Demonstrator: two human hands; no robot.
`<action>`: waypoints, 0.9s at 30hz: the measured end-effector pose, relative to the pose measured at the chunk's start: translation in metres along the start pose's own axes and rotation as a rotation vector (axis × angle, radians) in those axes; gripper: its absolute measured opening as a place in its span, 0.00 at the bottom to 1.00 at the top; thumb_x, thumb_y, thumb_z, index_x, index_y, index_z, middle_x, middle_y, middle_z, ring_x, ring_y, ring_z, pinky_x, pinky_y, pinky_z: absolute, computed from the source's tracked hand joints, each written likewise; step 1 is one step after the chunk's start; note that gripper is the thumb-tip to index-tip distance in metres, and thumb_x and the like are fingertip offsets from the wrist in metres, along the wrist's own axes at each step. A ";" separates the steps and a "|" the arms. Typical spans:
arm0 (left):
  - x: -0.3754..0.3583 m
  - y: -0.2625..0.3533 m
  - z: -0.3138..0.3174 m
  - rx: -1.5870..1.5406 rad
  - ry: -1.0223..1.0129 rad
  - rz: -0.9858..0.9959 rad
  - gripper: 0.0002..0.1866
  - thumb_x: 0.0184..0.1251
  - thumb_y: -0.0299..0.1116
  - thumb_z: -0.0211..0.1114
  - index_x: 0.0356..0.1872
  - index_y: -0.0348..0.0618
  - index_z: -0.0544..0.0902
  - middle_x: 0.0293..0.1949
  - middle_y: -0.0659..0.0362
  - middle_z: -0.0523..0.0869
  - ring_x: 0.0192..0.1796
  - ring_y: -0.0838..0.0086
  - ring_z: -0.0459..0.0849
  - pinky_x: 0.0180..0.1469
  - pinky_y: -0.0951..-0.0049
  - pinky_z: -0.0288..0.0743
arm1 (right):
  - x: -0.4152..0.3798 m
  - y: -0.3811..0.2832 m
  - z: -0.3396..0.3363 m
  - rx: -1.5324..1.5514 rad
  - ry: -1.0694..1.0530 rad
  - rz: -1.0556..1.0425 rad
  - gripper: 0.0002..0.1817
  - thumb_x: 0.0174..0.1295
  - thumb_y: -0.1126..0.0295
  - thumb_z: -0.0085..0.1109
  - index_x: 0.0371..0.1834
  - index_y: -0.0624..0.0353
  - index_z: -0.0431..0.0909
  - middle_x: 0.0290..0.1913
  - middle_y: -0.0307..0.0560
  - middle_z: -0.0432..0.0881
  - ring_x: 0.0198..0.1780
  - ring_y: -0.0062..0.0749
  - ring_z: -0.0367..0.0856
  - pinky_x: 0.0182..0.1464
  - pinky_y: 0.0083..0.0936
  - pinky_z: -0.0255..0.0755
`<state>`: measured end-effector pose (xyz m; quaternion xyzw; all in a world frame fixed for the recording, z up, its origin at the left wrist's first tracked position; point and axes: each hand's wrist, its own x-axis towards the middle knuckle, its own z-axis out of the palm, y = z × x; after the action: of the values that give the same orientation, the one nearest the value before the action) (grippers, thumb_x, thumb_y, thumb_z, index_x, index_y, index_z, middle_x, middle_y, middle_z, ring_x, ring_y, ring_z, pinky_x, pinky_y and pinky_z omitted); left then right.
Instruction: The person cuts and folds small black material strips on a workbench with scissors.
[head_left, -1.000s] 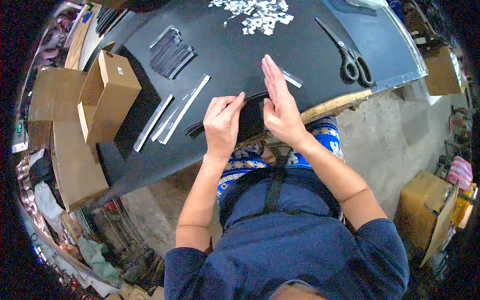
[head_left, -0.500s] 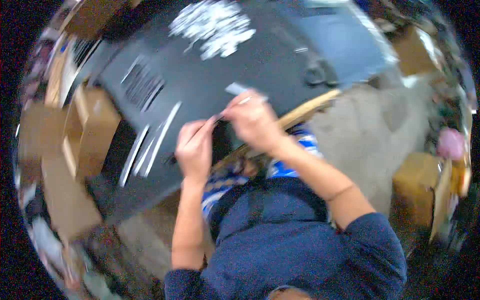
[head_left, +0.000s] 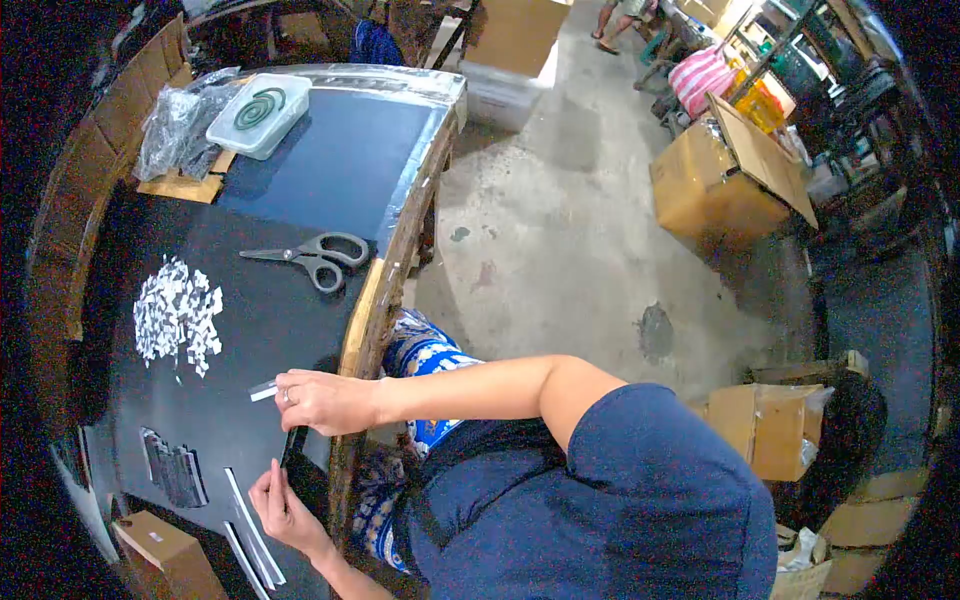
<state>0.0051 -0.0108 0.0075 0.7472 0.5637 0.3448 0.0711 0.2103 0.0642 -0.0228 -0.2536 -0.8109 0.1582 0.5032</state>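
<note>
My right hand (head_left: 325, 402), a ring on one finger, is closed on a strip with a short white-and-grey end (head_left: 262, 392) poking out past the fingers. Just below it, my left hand (head_left: 283, 512) pinches a thin dark strip (head_left: 290, 447) that runs up toward the right hand. Whether both ends belong to one strip is hidden. Left of the left hand lie long black-and-white strips (head_left: 252, 535). Farther left is a bundle of short dark strips (head_left: 174, 468). A heap of small white and black cut pieces (head_left: 178, 318) and grey-handled scissors (head_left: 312, 257) lie beyond the right hand.
The dark tabletop (head_left: 255, 330) has a wooden edge (head_left: 362, 318) against my body. A plastic tub with a green coil (head_left: 258, 115) and crumpled plastic (head_left: 180, 125) stand at the far end. Cardboard boxes (head_left: 715, 185) sit on the floor; another person's legs (head_left: 618, 20) show at the top.
My view has swung to the right, so the table now sits at the left and more floor shows. Both hands stay close together at the strip, and the picture is sharper.
</note>
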 end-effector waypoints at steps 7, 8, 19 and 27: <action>0.001 0.006 0.005 -0.026 0.033 0.068 0.14 0.56 0.16 0.65 0.44 0.38 0.86 0.30 0.56 0.81 0.33 0.67 0.76 0.38 0.68 0.71 | -0.003 0.004 -0.010 0.023 -0.053 0.015 0.07 0.44 0.77 0.59 0.29 0.58 0.81 0.34 0.44 0.76 0.44 0.41 0.72 0.48 0.34 0.66; 0.000 0.006 0.005 -0.017 0.028 0.059 0.14 0.56 0.16 0.65 0.43 0.37 0.86 0.30 0.56 0.82 0.34 0.67 0.77 0.38 0.68 0.71 | -0.004 0.004 -0.010 -0.004 -0.058 0.009 0.08 0.44 0.77 0.59 0.29 0.58 0.81 0.34 0.44 0.76 0.45 0.41 0.72 0.47 0.34 0.67; -0.001 0.006 0.004 0.016 0.010 0.050 0.15 0.61 0.18 0.62 0.48 0.40 0.85 0.34 0.55 0.81 0.36 0.68 0.77 0.39 0.69 0.72 | -0.004 0.002 -0.012 -0.068 -0.059 -0.032 0.11 0.42 0.77 0.61 0.32 0.58 0.83 0.36 0.42 0.76 0.45 0.39 0.72 0.47 0.32 0.67; -0.004 0.007 0.004 0.022 0.031 0.037 0.15 0.59 0.17 0.63 0.47 0.39 0.85 0.34 0.55 0.82 0.36 0.68 0.78 0.39 0.69 0.73 | -0.006 0.006 -0.006 -0.064 -0.007 -0.039 0.05 0.40 0.73 0.61 0.24 0.53 0.79 0.34 0.42 0.76 0.45 0.42 0.72 0.47 0.36 0.67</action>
<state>0.0126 -0.0155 0.0063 0.7527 0.5546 0.3515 0.0479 0.2190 0.0656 -0.0274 -0.2530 -0.8220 0.1232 0.4950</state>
